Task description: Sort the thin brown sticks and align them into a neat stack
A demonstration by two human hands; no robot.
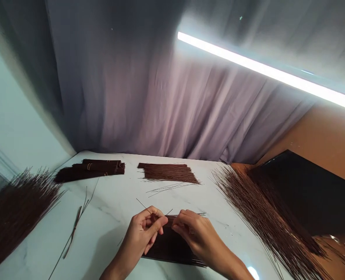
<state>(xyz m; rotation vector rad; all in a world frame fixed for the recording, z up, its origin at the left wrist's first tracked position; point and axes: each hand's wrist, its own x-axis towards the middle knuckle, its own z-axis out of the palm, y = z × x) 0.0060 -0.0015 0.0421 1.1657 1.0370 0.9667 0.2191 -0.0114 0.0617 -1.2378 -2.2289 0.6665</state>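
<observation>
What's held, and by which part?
Left hand: apparently a thin, straight, dark-brown stick, one end jutting free; gripped part hidden. Right hand: cannot tell.

Curtain (126,89): grey-mauve, hanging in vertical folds behind the table (111,214); dark at left, brightly lit near the lamp. Lamp (262,70): one straight white tube, lit, in front of the curtain, sloping down to the right and running out of view. Wall (12,89), left: pale green-white, plain. Table: white top, faint grey marbling, bright glare spot (253,273) at the near edge. Far right: orange-brown surface (315,134), wall or panel undetermined.
</observation>
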